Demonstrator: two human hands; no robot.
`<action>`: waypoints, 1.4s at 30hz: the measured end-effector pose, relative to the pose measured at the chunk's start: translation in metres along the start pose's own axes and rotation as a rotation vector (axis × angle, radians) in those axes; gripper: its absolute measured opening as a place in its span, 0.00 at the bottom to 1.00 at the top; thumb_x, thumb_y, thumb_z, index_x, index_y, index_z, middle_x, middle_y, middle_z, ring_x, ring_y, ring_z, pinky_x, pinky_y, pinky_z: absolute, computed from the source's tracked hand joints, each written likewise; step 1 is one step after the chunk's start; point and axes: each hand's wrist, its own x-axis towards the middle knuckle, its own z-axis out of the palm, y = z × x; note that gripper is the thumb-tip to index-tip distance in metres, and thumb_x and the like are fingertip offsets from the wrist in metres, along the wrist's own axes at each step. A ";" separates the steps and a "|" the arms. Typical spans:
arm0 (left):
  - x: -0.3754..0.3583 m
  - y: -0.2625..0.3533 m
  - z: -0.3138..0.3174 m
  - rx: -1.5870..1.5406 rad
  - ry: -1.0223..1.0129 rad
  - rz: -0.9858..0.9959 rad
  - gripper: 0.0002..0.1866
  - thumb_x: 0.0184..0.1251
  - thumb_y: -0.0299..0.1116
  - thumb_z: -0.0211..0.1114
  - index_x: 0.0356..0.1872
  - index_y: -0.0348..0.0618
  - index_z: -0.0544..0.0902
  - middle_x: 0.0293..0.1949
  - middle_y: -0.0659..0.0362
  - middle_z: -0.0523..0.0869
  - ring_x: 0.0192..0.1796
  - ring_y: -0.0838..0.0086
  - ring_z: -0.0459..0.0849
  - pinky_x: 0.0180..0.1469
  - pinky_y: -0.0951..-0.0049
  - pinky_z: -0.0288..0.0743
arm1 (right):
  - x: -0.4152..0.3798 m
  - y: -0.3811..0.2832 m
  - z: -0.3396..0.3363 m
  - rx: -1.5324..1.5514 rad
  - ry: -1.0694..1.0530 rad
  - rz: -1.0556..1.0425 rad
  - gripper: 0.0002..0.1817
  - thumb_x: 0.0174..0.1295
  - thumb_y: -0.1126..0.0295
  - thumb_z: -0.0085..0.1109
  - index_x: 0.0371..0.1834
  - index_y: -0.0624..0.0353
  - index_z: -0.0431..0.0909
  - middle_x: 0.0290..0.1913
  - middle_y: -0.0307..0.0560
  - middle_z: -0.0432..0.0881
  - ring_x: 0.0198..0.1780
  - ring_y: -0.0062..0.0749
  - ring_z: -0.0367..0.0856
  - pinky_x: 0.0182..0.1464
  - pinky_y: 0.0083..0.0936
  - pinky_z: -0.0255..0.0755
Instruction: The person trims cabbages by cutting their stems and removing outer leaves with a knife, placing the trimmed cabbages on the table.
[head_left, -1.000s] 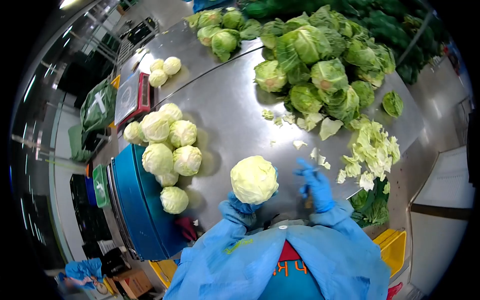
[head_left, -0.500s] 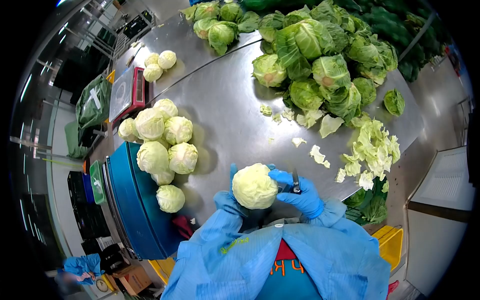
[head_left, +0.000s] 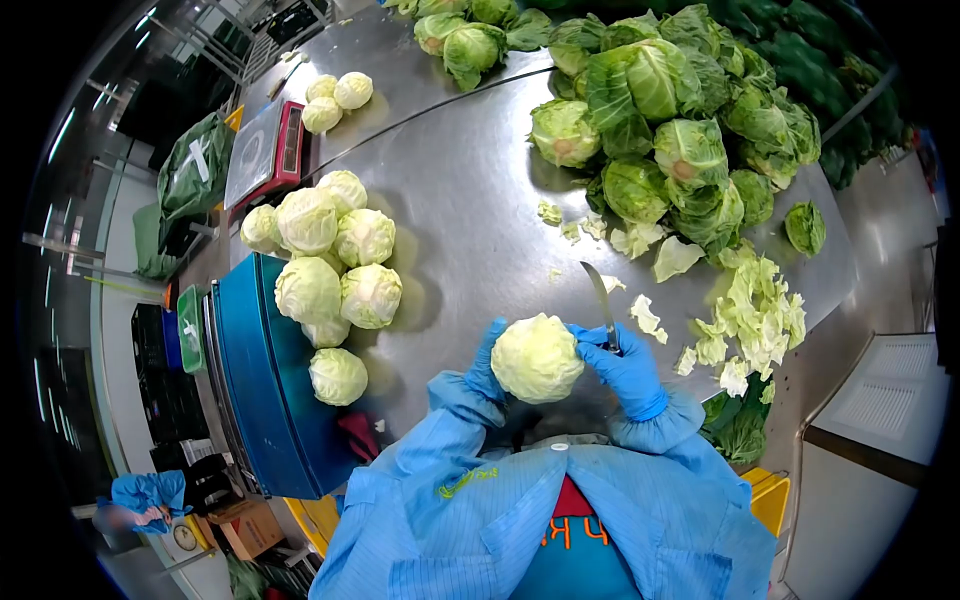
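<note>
A pale, trimmed cabbage (head_left: 537,358) is held over the near edge of the steel table, between both blue-gloved hands. My left hand (head_left: 486,364) supports its left side, fingers partly hidden behind it. My right hand (head_left: 628,372) is closed round the dark handle of a knife (head_left: 601,292), whose curved blade points up and away from me. The fingertips of that hand reach the cabbage's right side. Left of my hands is a group of pale trimmed cabbages (head_left: 308,222), with a single one (head_left: 338,376) closest to me.
Untrimmed green cabbages (head_left: 690,150) are heaped at the back right. Loose peeled leaves (head_left: 755,310) lie on the right of the steel table (head_left: 470,200). A red scale (head_left: 290,145) and a blue bin (head_left: 262,385) stand to the left. A person in blue sleeves (head_left: 148,492) is at lower left.
The cabbage has shifted slightly right and up in view, with both hands. The knife blade now stands out more, tilted away from me. The table's contents have shifted with the camera.
</note>
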 end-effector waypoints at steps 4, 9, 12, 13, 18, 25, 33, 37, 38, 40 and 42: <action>0.007 -0.001 0.002 -0.052 0.021 -0.019 0.38 0.69 0.62 0.49 0.71 0.46 0.66 0.70 0.48 0.69 0.71 0.51 0.67 0.74 0.46 0.57 | 0.006 0.012 -0.005 -0.359 0.201 -0.182 0.06 0.61 0.76 0.67 0.39 0.63 0.81 0.36 0.42 0.86 0.41 0.20 0.82 0.43 0.19 0.76; 0.014 0.001 -0.009 -0.175 -0.139 -0.041 0.35 0.73 0.58 0.48 0.71 0.43 0.65 0.69 0.49 0.70 0.70 0.55 0.69 0.74 0.52 0.58 | 0.004 0.015 -0.003 -0.259 0.283 -0.295 0.12 0.58 0.70 0.72 0.43 0.55 0.81 0.35 0.37 0.85 0.29 0.13 0.69 0.33 0.17 0.70; 0.014 0.003 -0.006 -0.107 -0.199 -0.041 0.36 0.72 0.59 0.51 0.70 0.41 0.66 0.68 0.48 0.71 0.68 0.55 0.71 0.73 0.53 0.62 | -0.012 -0.017 0.013 -0.502 0.111 -0.244 0.18 0.54 0.67 0.75 0.48 0.52 0.81 0.38 0.36 0.83 0.32 0.13 0.72 0.35 0.16 0.70; 0.012 0.003 -0.003 -0.061 -0.147 -0.034 0.37 0.71 0.59 0.52 0.70 0.40 0.66 0.67 0.47 0.72 0.68 0.55 0.72 0.72 0.53 0.63 | -0.009 -0.012 0.014 -0.515 0.106 -0.255 0.22 0.52 0.66 0.76 0.51 0.50 0.82 0.41 0.35 0.82 0.36 0.13 0.74 0.37 0.17 0.71; 0.006 0.004 0.006 0.085 -0.125 0.012 0.40 0.65 0.59 0.59 0.68 0.38 0.67 0.66 0.46 0.73 0.66 0.56 0.74 0.70 0.54 0.67 | 0.001 0.015 -0.001 -0.549 0.057 -0.480 0.20 0.50 0.68 0.76 0.49 0.51 0.85 0.36 0.36 0.82 0.36 0.18 0.78 0.36 0.19 0.71; -0.005 0.005 0.015 0.127 -0.129 -0.011 0.43 0.56 0.56 0.67 0.69 0.39 0.67 0.67 0.46 0.72 0.68 0.54 0.72 0.72 0.51 0.63 | 0.001 0.000 -0.019 -0.456 -0.077 -0.618 0.15 0.55 0.73 0.71 0.48 0.55 0.86 0.33 0.35 0.81 0.26 0.18 0.74 0.27 0.20 0.66; 0.001 -0.008 -0.003 -0.242 -0.260 0.013 0.46 0.56 0.62 0.63 0.69 0.38 0.66 0.68 0.44 0.70 0.69 0.46 0.68 0.71 0.41 0.59 | 0.030 -0.017 -0.059 -0.297 0.724 -0.458 0.12 0.63 0.75 0.64 0.49 0.61 0.83 0.39 0.34 0.85 0.30 0.10 0.72 0.32 0.13 0.67; 0.008 -0.003 -0.018 -0.391 -0.360 -0.064 0.47 0.60 0.69 0.53 0.69 0.39 0.67 0.68 0.43 0.69 0.69 0.41 0.66 0.68 0.33 0.61 | 0.018 0.009 -0.064 -0.279 0.405 -0.126 0.05 0.63 0.74 0.65 0.39 0.62 0.79 0.52 0.42 0.85 0.34 0.14 0.76 0.38 0.15 0.73; 0.009 0.001 -0.020 -0.425 -0.390 -0.124 0.48 0.60 0.71 0.51 0.69 0.38 0.66 0.68 0.42 0.68 0.69 0.39 0.66 0.67 0.31 0.61 | 0.014 0.005 -0.052 -0.229 0.330 -0.094 0.06 0.63 0.74 0.66 0.38 0.62 0.79 0.53 0.44 0.85 0.34 0.16 0.77 0.40 0.17 0.74; 0.008 0.004 -0.014 -0.348 -0.368 -0.115 0.49 0.60 0.72 0.51 0.70 0.38 0.65 0.68 0.42 0.68 0.67 0.38 0.68 0.65 0.31 0.64 | 0.009 0.000 -0.026 -0.121 0.179 -0.026 0.06 0.62 0.73 0.66 0.38 0.63 0.79 0.55 0.46 0.84 0.36 0.19 0.78 0.44 0.19 0.76; 0.009 -0.001 -0.015 -0.273 -0.133 0.027 0.50 0.59 0.73 0.51 0.70 0.38 0.66 0.68 0.41 0.68 0.66 0.39 0.70 0.64 0.34 0.67 | 0.010 -0.002 -0.007 0.021 -0.023 -0.085 0.13 0.60 0.71 0.69 0.46 0.61 0.80 0.53 0.45 0.84 0.39 0.21 0.79 0.47 0.21 0.76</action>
